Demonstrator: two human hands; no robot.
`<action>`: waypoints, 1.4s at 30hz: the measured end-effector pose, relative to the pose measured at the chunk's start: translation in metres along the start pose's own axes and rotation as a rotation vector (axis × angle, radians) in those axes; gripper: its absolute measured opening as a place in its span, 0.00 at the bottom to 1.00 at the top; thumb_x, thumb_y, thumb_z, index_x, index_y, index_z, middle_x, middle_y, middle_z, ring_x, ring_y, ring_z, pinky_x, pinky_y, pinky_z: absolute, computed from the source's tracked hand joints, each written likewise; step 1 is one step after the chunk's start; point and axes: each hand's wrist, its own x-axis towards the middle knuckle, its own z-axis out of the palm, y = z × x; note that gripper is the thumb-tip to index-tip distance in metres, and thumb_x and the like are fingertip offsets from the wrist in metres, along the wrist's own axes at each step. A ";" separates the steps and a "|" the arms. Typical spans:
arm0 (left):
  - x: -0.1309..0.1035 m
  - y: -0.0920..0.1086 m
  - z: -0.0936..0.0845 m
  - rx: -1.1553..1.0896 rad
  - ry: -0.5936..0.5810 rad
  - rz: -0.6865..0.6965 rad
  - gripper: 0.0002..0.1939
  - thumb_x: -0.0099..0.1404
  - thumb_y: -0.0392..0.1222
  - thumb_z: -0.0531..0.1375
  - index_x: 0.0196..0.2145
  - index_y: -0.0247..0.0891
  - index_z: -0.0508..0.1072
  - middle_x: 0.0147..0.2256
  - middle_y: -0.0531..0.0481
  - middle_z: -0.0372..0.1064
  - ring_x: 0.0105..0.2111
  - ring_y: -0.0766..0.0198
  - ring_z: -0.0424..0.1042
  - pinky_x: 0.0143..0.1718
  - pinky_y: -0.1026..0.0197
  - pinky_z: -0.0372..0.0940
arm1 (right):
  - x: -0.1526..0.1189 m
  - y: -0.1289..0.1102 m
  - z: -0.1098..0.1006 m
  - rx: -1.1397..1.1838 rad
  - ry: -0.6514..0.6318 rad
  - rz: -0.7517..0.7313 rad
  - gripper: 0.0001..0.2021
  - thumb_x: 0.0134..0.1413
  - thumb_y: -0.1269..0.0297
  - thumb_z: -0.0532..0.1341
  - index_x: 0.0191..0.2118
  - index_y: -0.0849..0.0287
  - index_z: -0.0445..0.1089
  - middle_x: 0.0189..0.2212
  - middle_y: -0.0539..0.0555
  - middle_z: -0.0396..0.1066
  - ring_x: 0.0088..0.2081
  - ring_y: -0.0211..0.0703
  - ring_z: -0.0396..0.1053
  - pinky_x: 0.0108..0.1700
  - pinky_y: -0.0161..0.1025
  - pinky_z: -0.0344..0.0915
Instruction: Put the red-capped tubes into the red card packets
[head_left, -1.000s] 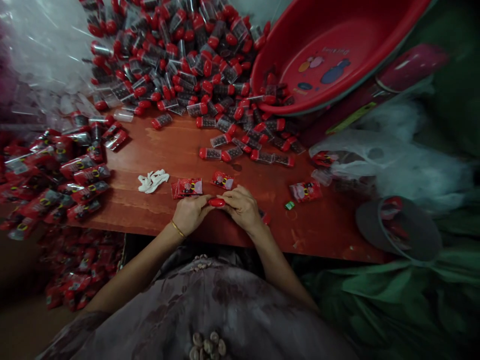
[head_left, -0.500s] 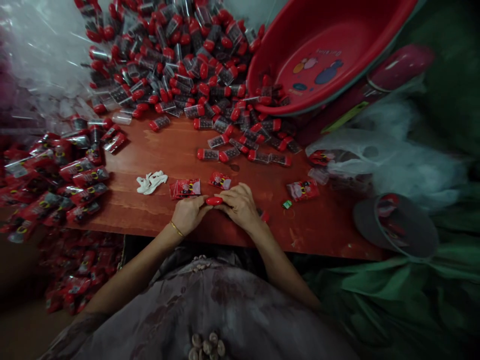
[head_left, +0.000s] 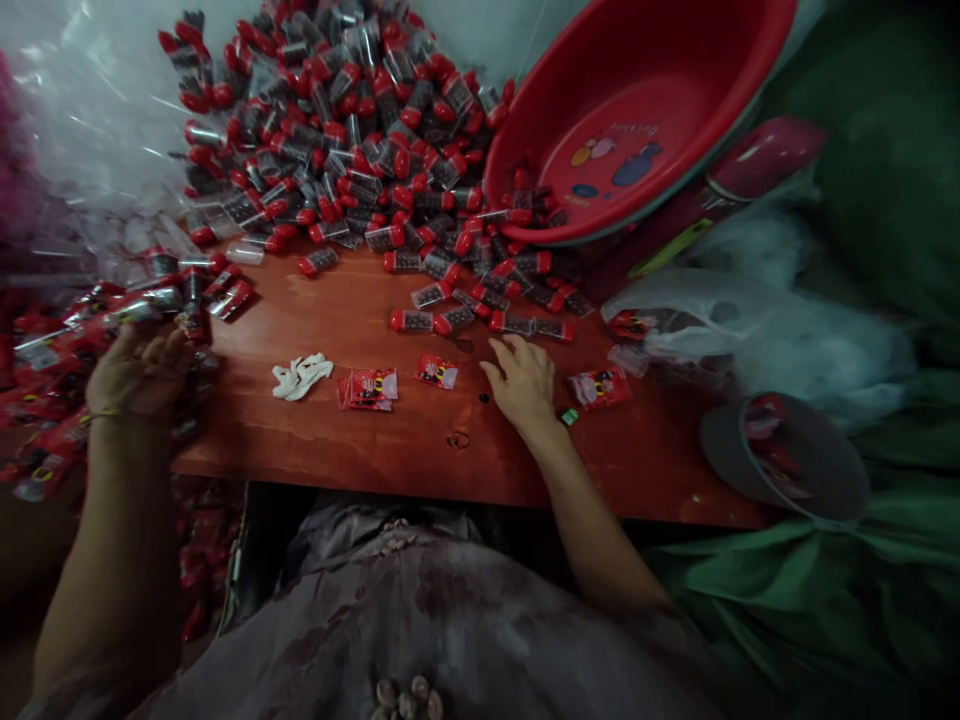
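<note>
My left hand is over the pile of red-labelled clear tubes at the left, palm turned up. Its fingers are loosely curled and apart, and nothing shows in them. My right hand rests low over the table with fingers spread, holding nothing. Just beyond its fingertips lie clear tubes with red caps and dark contents. A tiny black bit sits left of this hand. Between the hands are a small red printed card, a short stack of such cards and a crumpled white cloth-like piece.
A big heap of red-capped tubes covers the back. Beside it a red basin leans, with a pink flask along it. A grey bowl and plastic bags stand right. More cards lie beyond my right hand.
My hands have come apart from the red-capped item they held together. My left hand has swung left to the labelled pile; my right hand has moved right and opened.
</note>
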 end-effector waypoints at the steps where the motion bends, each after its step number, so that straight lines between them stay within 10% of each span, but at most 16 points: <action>1: 0.006 0.002 -0.007 -0.061 -0.050 -0.060 0.23 0.63 0.59 0.50 0.28 0.34 0.67 0.31 0.50 0.75 0.37 0.64 0.73 0.42 0.51 0.68 | 0.009 -0.007 0.003 0.006 -0.018 -0.043 0.17 0.59 0.59 0.55 0.51 0.58 0.69 0.50 0.61 0.67 0.48 0.54 0.60 0.48 0.51 0.57; 6: -0.026 0.006 0.001 -0.335 -0.140 -0.307 0.19 0.63 0.55 0.51 0.36 0.36 0.68 0.46 0.47 0.73 0.46 0.61 0.71 0.48 0.52 0.66 | 0.009 -0.035 0.018 0.067 -0.136 -0.156 0.13 0.58 0.62 0.57 0.47 0.53 0.72 0.52 0.57 0.68 0.53 0.52 0.59 0.52 0.52 0.54; 10: -0.086 0.007 0.047 -0.275 -0.112 -0.116 0.21 0.51 0.51 0.64 0.39 0.36 0.72 0.38 0.48 0.76 0.34 0.63 0.74 0.44 0.52 0.68 | -0.008 -0.043 0.027 0.104 -0.072 -0.113 0.10 0.58 0.65 0.57 0.40 0.50 0.75 0.47 0.53 0.73 0.53 0.51 0.60 0.54 0.53 0.50; 15: -0.139 0.015 0.107 0.028 -0.392 0.224 0.19 0.56 0.51 0.59 0.40 0.35 0.75 0.37 0.44 0.76 0.38 0.58 0.74 0.44 0.55 0.66 | -0.009 -0.054 0.023 0.169 0.108 -0.071 0.08 0.57 0.62 0.59 0.36 0.48 0.76 0.42 0.52 0.75 0.48 0.49 0.64 0.55 0.55 0.49; 19: -0.151 0.024 0.144 0.108 -0.533 0.197 0.28 0.55 0.53 0.60 0.50 0.35 0.70 0.39 0.43 0.75 0.37 0.59 0.74 0.39 0.60 0.66 | -0.006 -0.068 0.011 0.328 0.214 -0.008 0.08 0.56 0.62 0.59 0.37 0.48 0.76 0.39 0.52 0.76 0.44 0.46 0.68 0.54 0.54 0.54; 22: -0.148 0.029 0.164 -0.081 -0.660 0.110 0.21 0.54 0.53 0.60 0.39 0.34 0.75 0.32 0.48 0.75 0.29 0.64 0.71 0.30 0.65 0.64 | -0.005 -0.077 0.002 0.479 0.241 0.038 0.08 0.56 0.61 0.59 0.36 0.50 0.77 0.38 0.53 0.77 0.43 0.46 0.69 0.53 0.51 0.58; 27: -0.144 0.033 0.171 -0.150 -0.660 0.080 0.19 0.55 0.54 0.59 0.18 0.36 0.68 0.14 0.58 0.55 0.16 0.72 0.53 0.18 0.67 0.47 | -0.001 -0.080 0.001 0.920 0.086 0.312 0.19 0.53 0.53 0.59 0.48 0.59 0.70 0.41 0.58 0.75 0.41 0.44 0.70 0.45 0.43 0.66; 31: -0.146 0.037 0.168 -0.082 -0.622 0.141 0.19 0.56 0.53 0.58 0.17 0.36 0.67 0.14 0.59 0.52 0.17 0.72 0.50 0.19 0.66 0.44 | 0.004 -0.080 0.006 1.185 -0.099 0.419 0.17 0.52 0.51 0.59 0.38 0.60 0.73 0.32 0.53 0.75 0.32 0.40 0.70 0.38 0.37 0.67; 38: -0.156 0.039 0.177 -0.189 -0.586 0.072 0.17 0.55 0.52 0.60 0.20 0.35 0.71 0.17 0.57 0.60 0.20 0.72 0.57 0.23 0.68 0.53 | 0.007 -0.092 0.004 0.928 0.057 0.421 0.20 0.54 0.51 0.55 0.18 0.59 0.62 0.14 0.45 0.60 0.19 0.33 0.56 0.23 0.31 0.54; 42: -0.160 0.046 0.178 -0.423 -0.663 -0.218 0.16 0.48 0.52 0.65 0.24 0.35 0.74 0.22 0.55 0.68 0.21 0.72 0.63 0.25 0.68 0.59 | 0.005 -0.090 0.003 0.803 0.102 0.385 0.21 0.57 0.50 0.51 0.18 0.57 0.58 0.14 0.46 0.57 0.19 0.34 0.55 0.24 0.32 0.52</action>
